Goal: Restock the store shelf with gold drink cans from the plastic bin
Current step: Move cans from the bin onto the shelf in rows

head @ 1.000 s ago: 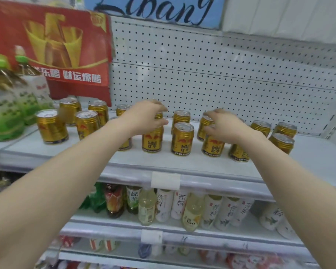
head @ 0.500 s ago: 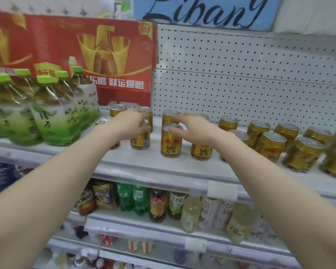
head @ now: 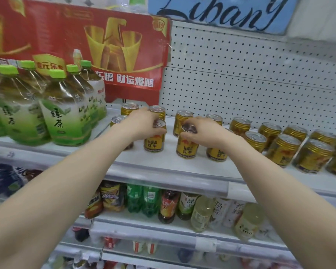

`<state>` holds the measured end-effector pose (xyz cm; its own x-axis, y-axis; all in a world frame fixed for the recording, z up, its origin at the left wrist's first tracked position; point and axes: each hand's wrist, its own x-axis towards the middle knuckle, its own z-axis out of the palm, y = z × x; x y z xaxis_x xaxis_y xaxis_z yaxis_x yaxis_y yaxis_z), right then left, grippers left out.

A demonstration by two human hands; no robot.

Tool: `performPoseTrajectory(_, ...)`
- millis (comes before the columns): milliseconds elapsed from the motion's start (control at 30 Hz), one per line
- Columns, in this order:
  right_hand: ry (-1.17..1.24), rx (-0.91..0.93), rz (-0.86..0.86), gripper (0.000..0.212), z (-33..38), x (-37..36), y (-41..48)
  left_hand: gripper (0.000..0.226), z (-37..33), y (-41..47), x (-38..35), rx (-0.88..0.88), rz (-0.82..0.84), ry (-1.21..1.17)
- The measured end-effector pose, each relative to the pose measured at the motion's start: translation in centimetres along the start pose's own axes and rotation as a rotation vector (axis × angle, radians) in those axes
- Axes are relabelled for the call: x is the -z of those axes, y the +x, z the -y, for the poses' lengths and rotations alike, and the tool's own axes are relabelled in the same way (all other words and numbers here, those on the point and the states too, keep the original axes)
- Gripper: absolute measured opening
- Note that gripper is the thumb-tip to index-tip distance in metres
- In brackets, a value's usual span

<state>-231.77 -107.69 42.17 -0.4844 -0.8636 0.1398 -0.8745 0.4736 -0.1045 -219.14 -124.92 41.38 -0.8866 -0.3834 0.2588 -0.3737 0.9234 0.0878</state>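
Observation:
Several gold drink cans stand in loose rows on the white top shelf [head: 163,166]. My left hand [head: 142,125] grips the top of one gold can [head: 153,142] standing near the shelf's front. Just to its right, my right hand [head: 204,131] grips the top of another gold can [head: 186,149]. Both cans stand upright on the shelf. More gold cans [head: 283,150] run along the shelf to the right, and a few stand behind my hands. The plastic bin is out of view.
Large green tea bottles [head: 64,117] fill the shelf's left end, close to my left hand. A red carton [head: 97,49] stands behind them against the pegboard back [head: 241,78]. Lower shelves hold mixed drink bottles [head: 202,212].
The view has swung left, so the green tea bottles now show fully. Both hands have shifted left along the shelf and stay on the tops of cans.

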Motion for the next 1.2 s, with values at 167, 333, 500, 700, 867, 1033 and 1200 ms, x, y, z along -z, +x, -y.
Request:
performPoseTrajectory(167, 0.014, -0.003, -0.047, 0.047, 0.0, -0.2, 0.2, 0.064, 0.4, 0.0, 0.1, -0.032, -0.014, -0.023)
performPoseTrajectory(333, 0.022, 0.022, -0.032, 0.046, -0.3, -0.2, 0.8, 0.069, 0.9, 0.3, 0.2, -0.071, -0.020, -0.020)
performPoseTrajectory(500, 0.156, -0.081, -0.051, 0.054, -1.6, 1.7, 2.9, 0.071, 2.3, 2.1, 1.9, -0.090, 0.020, -0.096)
performPoseTrajectory(700, 0.022, -0.056, -0.066, 0.051, -2.9, 1.4, 8.2, 0.050, 3.7, 7.7, 2.3, -0.067, 0.042, -0.056)
performPoseTrajectory(867, -0.014, -0.097, 0.164, 0.066, -2.6, -0.2, 11.2, 0.057, 3.9, 10.8, 0.6, -0.074, 0.238, -0.008)
performPoseTrajectory(1033, -0.033, -0.106, 0.107, 0.057, -2.4, -1.0, 11.6, 0.044, 4.1, 11.5, 0.2, -0.114, 0.271, -0.015)
performPoseTrajectory(1200, -0.035, -0.123, 0.088, 0.057, -2.3, -1.4, 11.6, 0.052, 4.1, 10.8, 0.2, -0.125, 0.295, -0.046)
